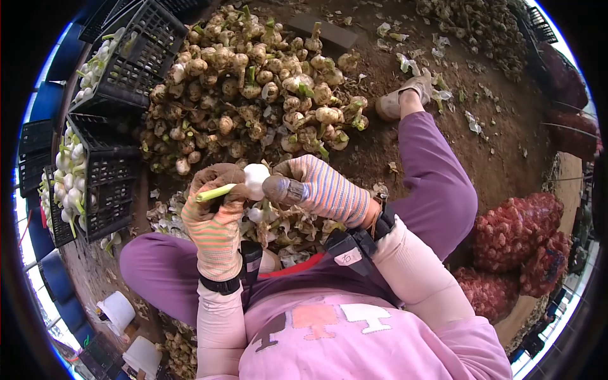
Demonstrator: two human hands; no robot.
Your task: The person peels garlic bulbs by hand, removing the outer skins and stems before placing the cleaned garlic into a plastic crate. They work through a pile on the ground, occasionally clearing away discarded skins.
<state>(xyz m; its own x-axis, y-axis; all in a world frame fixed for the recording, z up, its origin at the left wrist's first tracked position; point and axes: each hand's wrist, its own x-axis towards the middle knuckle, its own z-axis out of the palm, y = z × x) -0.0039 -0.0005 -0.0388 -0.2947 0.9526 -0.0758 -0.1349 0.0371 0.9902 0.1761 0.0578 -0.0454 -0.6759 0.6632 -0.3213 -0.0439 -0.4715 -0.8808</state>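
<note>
A white, cleaned garlic bulb [256, 180] with a short green stem sits between my two gloved hands. My left hand [216, 221], in an orange and green striped glove with brown fingertips, is closed around its stem end. The stem sticks out to the left past the fingers. From the other side, my right hand [326, 190], in a blue and orange striped glove, pinches at the bulb with thumb and fingers. Loose garlic skins [272, 231] lie underneath on the ground. Just beyond my hands spreads a big pile of soil-stained garlic bulbs [237, 82].
Black plastic crates [114, 180] at the left hold white garlic bulbs [71, 166]. Red net sacks [516, 231] stand at the right. White containers [117, 311] are at lower left. My outstretched leg [437, 171] rests on bare soil [500, 145].
</note>
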